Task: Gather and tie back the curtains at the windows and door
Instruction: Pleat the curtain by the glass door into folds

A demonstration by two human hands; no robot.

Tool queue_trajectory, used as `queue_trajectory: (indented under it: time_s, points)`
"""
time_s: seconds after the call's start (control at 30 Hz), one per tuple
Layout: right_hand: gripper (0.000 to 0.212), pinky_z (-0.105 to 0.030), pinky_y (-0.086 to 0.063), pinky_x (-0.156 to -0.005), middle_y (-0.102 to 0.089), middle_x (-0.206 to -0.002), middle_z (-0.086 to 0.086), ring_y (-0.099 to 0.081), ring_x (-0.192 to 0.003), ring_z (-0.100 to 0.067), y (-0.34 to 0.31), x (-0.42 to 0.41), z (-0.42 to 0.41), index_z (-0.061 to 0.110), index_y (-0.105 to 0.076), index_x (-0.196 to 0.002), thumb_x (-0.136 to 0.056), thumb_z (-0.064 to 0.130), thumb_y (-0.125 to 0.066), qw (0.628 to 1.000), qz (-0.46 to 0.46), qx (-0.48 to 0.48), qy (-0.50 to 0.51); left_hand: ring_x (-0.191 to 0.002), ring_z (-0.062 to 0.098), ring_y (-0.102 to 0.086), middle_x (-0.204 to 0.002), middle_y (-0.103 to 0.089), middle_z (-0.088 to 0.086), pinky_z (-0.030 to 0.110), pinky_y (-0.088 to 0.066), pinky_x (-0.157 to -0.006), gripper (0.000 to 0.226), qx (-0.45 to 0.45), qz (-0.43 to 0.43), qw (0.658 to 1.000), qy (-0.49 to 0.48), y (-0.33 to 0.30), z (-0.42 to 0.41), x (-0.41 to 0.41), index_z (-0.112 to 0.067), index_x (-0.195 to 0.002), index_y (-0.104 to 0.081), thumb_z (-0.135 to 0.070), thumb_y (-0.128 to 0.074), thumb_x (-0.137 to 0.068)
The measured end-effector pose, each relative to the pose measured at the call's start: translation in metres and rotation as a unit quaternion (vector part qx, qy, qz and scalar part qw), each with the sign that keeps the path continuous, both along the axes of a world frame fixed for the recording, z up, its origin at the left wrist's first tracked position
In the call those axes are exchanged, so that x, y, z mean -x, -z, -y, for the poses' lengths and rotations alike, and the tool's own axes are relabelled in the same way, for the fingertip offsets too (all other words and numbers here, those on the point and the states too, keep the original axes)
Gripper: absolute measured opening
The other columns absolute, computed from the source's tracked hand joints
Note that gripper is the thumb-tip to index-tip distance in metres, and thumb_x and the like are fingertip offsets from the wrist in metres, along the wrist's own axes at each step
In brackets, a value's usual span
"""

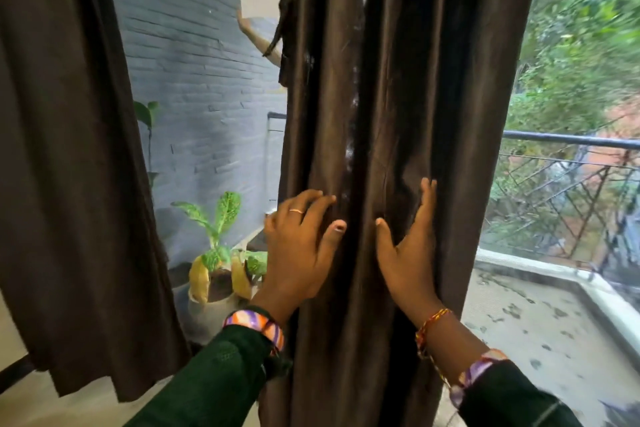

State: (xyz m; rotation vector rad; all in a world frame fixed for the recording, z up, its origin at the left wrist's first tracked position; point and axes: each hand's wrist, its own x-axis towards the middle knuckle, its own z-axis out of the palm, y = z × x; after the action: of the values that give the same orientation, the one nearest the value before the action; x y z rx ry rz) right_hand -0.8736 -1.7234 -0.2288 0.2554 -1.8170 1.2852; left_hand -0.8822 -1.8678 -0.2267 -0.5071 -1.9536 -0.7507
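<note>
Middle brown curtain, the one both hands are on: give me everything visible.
The dark brown, slightly shiny fabric curtain hangs in deep vertical folds, bunched into a narrow column before the balcony opening. The left hand lies on its left side, fingers bent over a fold; the right hand presses its right side with straight fingers. No tie visible.

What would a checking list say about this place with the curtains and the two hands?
Surface: pale balcony floor, speckled with dark marks.
Job's things: gathered dark brown fabric curtain hanging in folds; second dark brown curtain hanging loose at left; no tie seen.
Clutter: green leafy plant in a pale pot behind the curtains.
Grips: left hand fingers spread on the gathered curtain; right hand flat against its folds; neither curled round it.
Cables: nothing seen.
Surroundings: grey painted brick wall, black metal railing, green trees, part of another person outside.
</note>
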Motion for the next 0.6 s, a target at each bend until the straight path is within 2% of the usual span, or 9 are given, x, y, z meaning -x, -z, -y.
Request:
queue_trajectory:
  time_s: [0.1,0.17,0.2,0.23,0.3,0.37,0.47,0.53,0.6]
  points:
    - [0.074,-0.042,-0.022,-0.118,-0.022,-0.155,-0.008,-0.027,-0.142,-0.018,-0.007,0.003,-0.017,0.015,-0.007,-0.149,-0.090,-0.008,-0.045,0.998,0.027,0.045,-0.024,-0.119,0.026,-0.048,-0.133,-0.046,0.010,0.043,-0.042,-0.099,0.076,-0.120,0.096,0.986,0.056,-0.014,-0.023,0.005,-0.009,-0.135,-0.038,-0.057,-0.056,-0.077]
    - [0.075,-0.036,-0.036,-0.109,-0.044,-0.137,-0.009,-0.052,-0.120,-0.020,-0.011,0.000,-0.027,0.019,-0.005,-0.149,-0.091,-0.008,-0.043,0.998,0.043,0.038,0.004,-0.116,0.029,-0.050,-0.129,-0.048,0.012,0.043,-0.043,-0.097,0.080,-0.214,0.127,0.968,0.044,-0.027,-0.031,0.015,-0.007,-0.132,-0.040,-0.051,-0.065,-0.070]
    - [0.076,-0.027,-0.043,-0.096,-0.054,-0.115,-0.005,-0.059,-0.096,-0.012,-0.011,-0.003,-0.031,0.021,-0.005,-0.150,-0.091,-0.006,-0.044,0.998,0.045,0.024,0.030,-0.111,0.029,-0.053,-0.123,-0.054,0.012,0.039,-0.045,-0.095,0.073,-0.232,0.134,0.963,0.040,-0.032,-0.033,0.020,-0.006,-0.128,-0.045,-0.046,-0.068,-0.070]
    - [0.077,-0.018,-0.046,-0.082,-0.056,-0.094,0.001,-0.056,-0.076,0.000,-0.010,-0.007,-0.035,0.023,-0.005,-0.149,-0.090,-0.005,-0.045,0.998,0.038,0.003,0.052,-0.104,0.029,-0.057,-0.114,-0.061,0.012,0.031,-0.046,-0.089,0.060,-0.235,0.134,0.962,0.044,-0.037,-0.032,0.024,-0.006,-0.120,-0.053,-0.038,-0.070,-0.072]
    - [0.078,-0.012,-0.044,-0.059,-0.056,-0.072,0.002,-0.055,-0.055,-0.004,-0.007,-0.015,-0.039,0.027,-0.003,-0.147,-0.090,-0.003,-0.047,0.996,0.020,-0.043,0.073,-0.089,0.029,-0.064,-0.094,-0.069,0.013,0.019,-0.042,-0.074,0.028,-0.230,0.121,0.964,0.054,-0.040,-0.031,0.027,-0.003,-0.102,-0.064,-0.017,-0.070,-0.078]
    - [0.077,-0.020,-0.044,-0.057,-0.062,-0.074,-0.005,-0.060,-0.056,-0.018,-0.003,-0.022,-0.038,0.027,-0.005,-0.147,-0.090,-0.001,-0.049,0.993,0.022,-0.089,0.075,-0.083,0.029,-0.065,-0.088,-0.070,0.016,0.017,-0.039,-0.068,0.017,-0.237,0.103,0.965,0.047,-0.038,-0.032,0.022,-0.001,-0.098,-0.065,-0.008,-0.063,-0.083]
    - [0.078,-0.033,-0.052,-0.068,-0.069,-0.086,-0.019,-0.066,-0.069,-0.031,0.007,-0.025,-0.030,0.024,0.000,-0.146,-0.090,0.001,-0.050,0.989,0.038,-0.123,0.067,-0.072,0.026,-0.061,-0.082,-0.067,0.018,0.024,-0.037,-0.063,0.018,-0.227,0.063,0.970,0.050,-0.029,-0.039,0.007,0.002,-0.104,-0.057,-0.007,-0.051,-0.089]
    - [0.078,-0.044,-0.056,-0.066,-0.068,-0.092,-0.025,-0.066,-0.067,-0.031,0.011,-0.027,-0.018,0.030,0.007,-0.144,-0.091,0.006,-0.046,0.988,0.044,-0.138,0.049,-0.059,0.011,-0.054,-0.070,-0.060,0.007,0.015,-0.033,-0.053,0.017,-0.198,0.056,0.976,0.071,-0.024,-0.045,-0.006,0.001,-0.106,-0.053,-0.006,-0.048,-0.091]
    - [0.080,-0.044,-0.054,-0.057,-0.069,-0.086,-0.021,-0.062,-0.058,-0.028,0.013,-0.029,-0.007,0.040,0.017,-0.141,-0.090,0.015,-0.039,0.985,0.034,-0.165,0.035,-0.053,-0.002,-0.050,-0.063,-0.052,-0.006,0.007,-0.034,-0.051,0.018,-0.167,0.055,0.980,0.096,-0.023,-0.050,-0.017,-0.002,-0.107,-0.053,-0.005,-0.051,-0.090]
